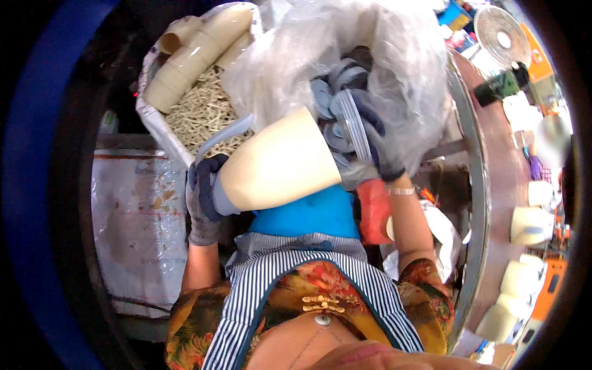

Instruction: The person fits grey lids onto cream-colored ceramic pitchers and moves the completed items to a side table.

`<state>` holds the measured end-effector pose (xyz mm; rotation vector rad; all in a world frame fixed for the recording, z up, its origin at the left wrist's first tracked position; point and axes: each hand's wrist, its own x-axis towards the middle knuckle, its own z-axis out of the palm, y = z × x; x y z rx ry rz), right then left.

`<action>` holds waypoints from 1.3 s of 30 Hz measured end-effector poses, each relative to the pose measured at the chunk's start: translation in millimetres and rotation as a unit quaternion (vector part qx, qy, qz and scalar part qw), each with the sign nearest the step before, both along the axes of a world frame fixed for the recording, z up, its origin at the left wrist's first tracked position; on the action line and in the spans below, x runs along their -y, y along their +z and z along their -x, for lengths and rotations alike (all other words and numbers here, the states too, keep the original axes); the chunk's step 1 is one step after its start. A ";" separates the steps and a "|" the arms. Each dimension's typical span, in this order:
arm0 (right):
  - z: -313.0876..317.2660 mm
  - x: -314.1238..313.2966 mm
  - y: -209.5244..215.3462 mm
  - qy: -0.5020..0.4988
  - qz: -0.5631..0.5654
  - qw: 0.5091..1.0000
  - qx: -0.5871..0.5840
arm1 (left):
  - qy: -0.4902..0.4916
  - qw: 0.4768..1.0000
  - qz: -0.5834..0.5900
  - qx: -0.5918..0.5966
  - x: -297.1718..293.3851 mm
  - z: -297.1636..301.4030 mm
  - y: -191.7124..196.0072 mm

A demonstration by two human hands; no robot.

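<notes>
- Head view: I see the left hand (203, 197), in a dark-palmed grey glove, clamped around the narrow grey base of a cream cup stack (277, 163) at about 9 o'clock of the stack.
- The stack lies tilted, its wide mouth pointing toward 2 o'clock, just above a blue block (314, 213) in front of my striped apron (290, 271).
- The right hand (376, 145), also gloved, is well up at 1 o'clock, its fingers closed on a grey lid (353, 123) held on edge beside the stack's mouth.
- The two hands are apart, one at each end of the stack.
- The lid sits at the opening of a clear plastic bag (345, 55) filled with more grey lids (330, 98).
- At 11 o'clock a box (154, 120) holds pale sticks (203, 114) and more cream stacks (197, 52) lying on top.
- A red cup (373, 209) sits just under the right wrist.
- Along the metal rim at 3 to 4 o'clock stand further cream cups (531, 225); a fan (502, 34) is at 1 o'clock.
</notes>
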<state>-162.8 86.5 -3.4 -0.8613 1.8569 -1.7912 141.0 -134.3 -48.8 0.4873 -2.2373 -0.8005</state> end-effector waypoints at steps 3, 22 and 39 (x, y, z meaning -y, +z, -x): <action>-61.0 -45.9 27.0 -0.013 0.024 0.995 -0.096 | -0.073 0.996 0.030 0.048 -28.6 23.3 49.0; -152.2 -143.2 34.8 -0.147 0.085 0.953 -0.249 | -0.195 0.979 -0.059 -0.003 -82.6 30.9 76.6; -177.7 -152.6 42.6 -0.122 0.063 0.931 -0.338 | -0.187 0.874 -0.446 0.041 -76.8 16.5 102.5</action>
